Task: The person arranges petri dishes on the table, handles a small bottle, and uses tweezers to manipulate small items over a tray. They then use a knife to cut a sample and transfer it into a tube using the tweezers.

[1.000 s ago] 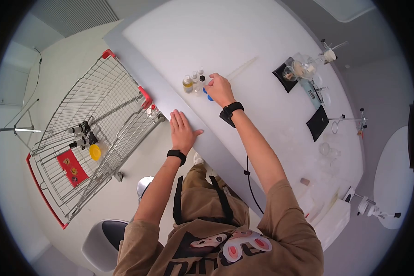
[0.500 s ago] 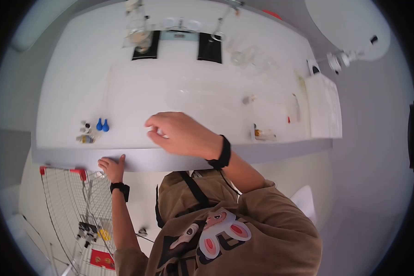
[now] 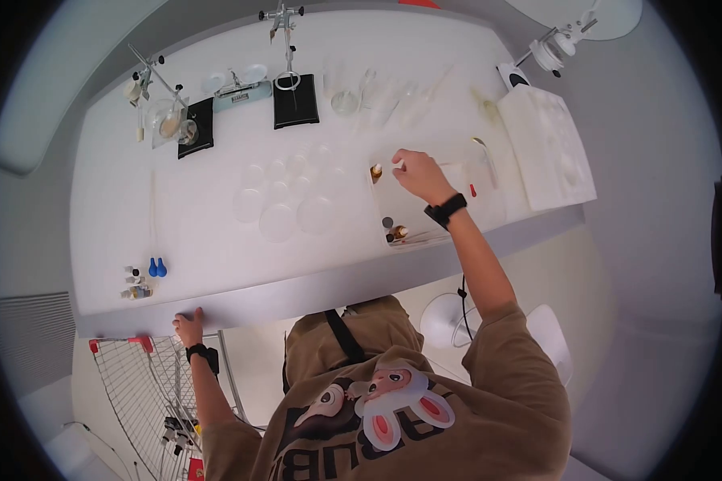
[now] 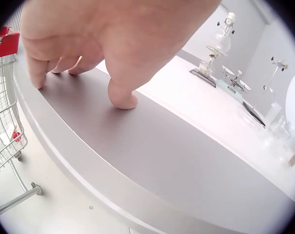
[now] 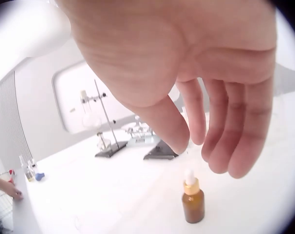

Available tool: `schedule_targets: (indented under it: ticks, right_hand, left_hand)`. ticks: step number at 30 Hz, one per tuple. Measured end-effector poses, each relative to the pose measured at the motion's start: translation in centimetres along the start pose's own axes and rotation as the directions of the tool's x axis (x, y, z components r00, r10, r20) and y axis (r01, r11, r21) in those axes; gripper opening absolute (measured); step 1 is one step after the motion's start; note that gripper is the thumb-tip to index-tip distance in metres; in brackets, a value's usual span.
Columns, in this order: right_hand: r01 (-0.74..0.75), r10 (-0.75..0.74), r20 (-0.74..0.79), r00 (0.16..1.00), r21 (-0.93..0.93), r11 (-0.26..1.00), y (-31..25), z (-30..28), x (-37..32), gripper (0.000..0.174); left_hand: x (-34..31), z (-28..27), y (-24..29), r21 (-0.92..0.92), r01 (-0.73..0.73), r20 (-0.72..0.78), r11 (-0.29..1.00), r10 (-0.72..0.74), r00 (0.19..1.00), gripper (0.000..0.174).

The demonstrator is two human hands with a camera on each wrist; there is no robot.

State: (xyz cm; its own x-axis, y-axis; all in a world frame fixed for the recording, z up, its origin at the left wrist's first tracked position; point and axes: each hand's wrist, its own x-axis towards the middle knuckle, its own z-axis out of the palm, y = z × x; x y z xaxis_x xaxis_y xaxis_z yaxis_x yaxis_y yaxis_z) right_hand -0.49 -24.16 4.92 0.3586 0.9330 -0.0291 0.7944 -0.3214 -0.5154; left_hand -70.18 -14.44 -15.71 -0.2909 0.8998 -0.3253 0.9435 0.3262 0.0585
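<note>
You have bright, even light in all three views. On the white tabletop [image 3: 204, 232] in the head view, the clear dishes [image 3: 277, 223] almost melt into the surface. Under your left hand [image 4: 108, 44] lies a soft shadow, so the light seems to fall from above. In your right wrist view the tabletop is burned nearly to white, yet the brown bottle [image 5: 193, 209] is readable. Dark corners frame every picture, and your head view bends straight lines.
</note>
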Motion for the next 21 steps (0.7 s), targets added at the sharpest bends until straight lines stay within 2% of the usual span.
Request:
schedule_targets:
  ticks: [1, 3, 6, 8, 10, 13, 18, 21]
  right_hand:
    - [0.010, -0.010, 0.003, 1.000, 0.008, 1.000, 1.3, 1.3, 0.6, 0.021]
    - [0.077, -0.084, -0.049, 0.995, -0.123, 0.989, 2.6, 3.3, 1.9, 0.021]
    - [0.104, -0.100, 0.032, 0.994, -0.148, 0.983, 3.1, 4.7, 2.5, 0.018]
    - [0.163, -0.157, 0.056, 0.986, -0.124, 0.979, 3.6, 5.0, 2.7, 0.017]
    - [0.133, -0.130, 0.030, 0.991, -0.146, 0.980, 3.2, 6.2, 3.2, 0.018]
    - [0.160, -0.149, 0.088, 0.985, -0.138, 0.977, 2.5, 5.7, 3.6, 0.020]
    - [0.165, -0.154, 0.082, 0.985, -0.147, 0.975, 2.8, 6.4, 4.3, 0.020]
    - [0.147, -0.133, 0.095, 0.987, -0.166, 0.975, 2.9, 6.4, 4.3, 0.020]
  left_hand:
    - [-1.7, -1.3, 1.4, -0.012, 0.013, 0.051, 1.000, -0.012, 0.999, 0.106]
    - [-3.0, -1.1, 2.1, 0.011, -0.007, 0.032, 1.000, 0.007, 0.999, 0.105]
    - [-3.9, -0.8, 2.3, 0.055, -0.034, -0.005, 0.998, 0.034, 0.999, 0.105]
    - [-4.5, -0.7, 2.0, -0.002, -0.077, 0.085, 0.997, 0.077, 0.993, 0.106]
    - [-5.0, 0.7, 1.4, 0.021, -0.101, 0.036, 0.995, 0.100, 0.994, 0.103]
    - [-5.9, -0.2, 2.9, -0.033, -0.060, -0.005, 0.998, 0.059, 0.998, 0.099]
    - [-5.7, -1.2, 4.1, -0.025, 0.032, 0.109, 0.999, -0.029, 0.994, 0.097]
    - [-5.0, -0.8, 3.8, -0.009, 0.012, 0.114, 1.000, -0.010, 0.993, 0.092]
